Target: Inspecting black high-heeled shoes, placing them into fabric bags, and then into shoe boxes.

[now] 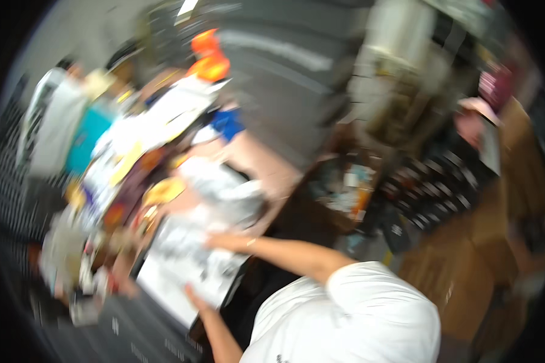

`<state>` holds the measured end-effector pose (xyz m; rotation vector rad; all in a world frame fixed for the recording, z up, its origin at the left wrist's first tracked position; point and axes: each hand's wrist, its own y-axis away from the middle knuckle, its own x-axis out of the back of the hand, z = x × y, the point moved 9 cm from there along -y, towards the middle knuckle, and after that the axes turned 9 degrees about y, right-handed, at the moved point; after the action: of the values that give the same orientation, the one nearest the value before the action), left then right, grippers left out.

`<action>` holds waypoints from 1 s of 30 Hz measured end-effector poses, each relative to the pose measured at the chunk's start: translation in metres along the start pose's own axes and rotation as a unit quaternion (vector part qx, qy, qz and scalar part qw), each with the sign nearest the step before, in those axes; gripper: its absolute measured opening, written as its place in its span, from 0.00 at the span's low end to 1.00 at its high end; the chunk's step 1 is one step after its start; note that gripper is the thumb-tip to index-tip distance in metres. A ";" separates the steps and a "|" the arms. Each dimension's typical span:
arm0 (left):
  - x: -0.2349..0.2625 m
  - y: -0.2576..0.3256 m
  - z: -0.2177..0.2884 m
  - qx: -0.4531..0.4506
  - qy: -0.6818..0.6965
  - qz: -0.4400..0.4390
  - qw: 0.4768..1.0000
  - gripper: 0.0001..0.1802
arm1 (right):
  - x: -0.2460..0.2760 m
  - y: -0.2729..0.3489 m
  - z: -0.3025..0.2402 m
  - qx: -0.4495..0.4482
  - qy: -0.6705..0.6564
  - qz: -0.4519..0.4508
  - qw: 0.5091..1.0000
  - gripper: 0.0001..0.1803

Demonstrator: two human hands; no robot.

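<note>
Motion smears the whole head view. Below me lies a flat white surface with a dark edge (169, 296), like a tray or board; I cannot tell which. A pale, crinkled plastic-like piece (184, 236) lies on its far part. My right hand (221, 241), with a thin band at the wrist, reaches over this piece and seems to touch it. Its fingers are too smeared to read. My left hand (194, 297) is at the near side of the white surface, fingers blurred. Whether either hand holds anything is hidden by the blur.
Beyond lies a table (266, 163) heaped with bags and papers, a silvery plastic bag (230, 187) and an orange object (209, 57). A teal panel (88, 142) stands at left. Cardboard boxes (448, 278) and a black rack-like tray (436, 184) are at right. Dark grey cases (127, 330) sit near left.
</note>
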<state>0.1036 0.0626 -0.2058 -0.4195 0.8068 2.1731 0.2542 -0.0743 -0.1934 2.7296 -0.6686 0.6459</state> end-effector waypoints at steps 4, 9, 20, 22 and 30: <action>-0.054 0.068 0.087 -0.288 -0.355 0.033 0.889 0.32 | 0.087 0.038 -0.098 0.066 0.209 0.359 0.907 0.28; -0.109 0.089 0.054 -0.260 -0.674 -0.183 0.667 0.21 | 0.008 -0.038 -0.114 0.051 0.353 0.057 0.933 0.35; -0.080 0.054 0.096 -0.125 -0.052 -0.045 0.990 0.27 | 0.124 -0.047 -0.198 0.155 0.129 0.251 0.947 0.14; -0.108 0.041 0.091 -0.040 0.096 -0.100 0.990 0.26 | 0.121 -0.035 -0.220 0.132 0.121 0.231 0.956 0.11; -0.078 0.021 0.115 -0.175 0.092 -0.186 0.963 0.20 | 0.141 0.038 -0.241 0.081 -0.049 0.189 0.977 0.10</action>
<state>0.1337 0.0857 -0.0709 -0.8886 0.3921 1.9357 0.2613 -0.0774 0.0885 2.8204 -1.2294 0.6734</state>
